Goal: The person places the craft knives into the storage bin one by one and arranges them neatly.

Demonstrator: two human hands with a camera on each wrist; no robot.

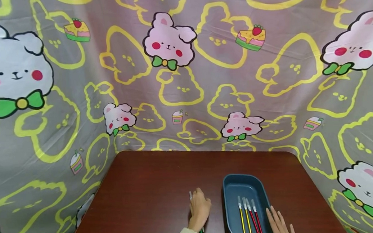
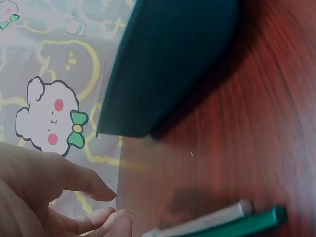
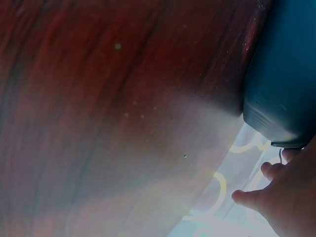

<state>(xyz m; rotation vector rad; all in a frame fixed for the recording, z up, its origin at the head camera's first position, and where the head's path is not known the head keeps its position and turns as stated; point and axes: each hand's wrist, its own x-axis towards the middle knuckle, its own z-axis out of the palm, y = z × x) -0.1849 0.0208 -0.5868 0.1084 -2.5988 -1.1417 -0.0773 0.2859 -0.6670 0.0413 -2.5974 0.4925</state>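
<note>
My left hand is low over the table, left of a blue tray, with its fingers bent downward. Beneath it lie a green pen-shaped tool and a silver one; their exact kind is unclear. In the left wrist view, the left fingers are near these tools, with a gap between forefinger and thumb. My right hand rests against the tray's right side, fingers spread and fairly straight. Inside the tray are two yellow slim tools and two red ones, with pale tips pointing away.
The brown wooden table reaches back to a patterned curtain hanging on the far side and both flanks. In both wrist views the tray's outer wall is close to the hands.
</note>
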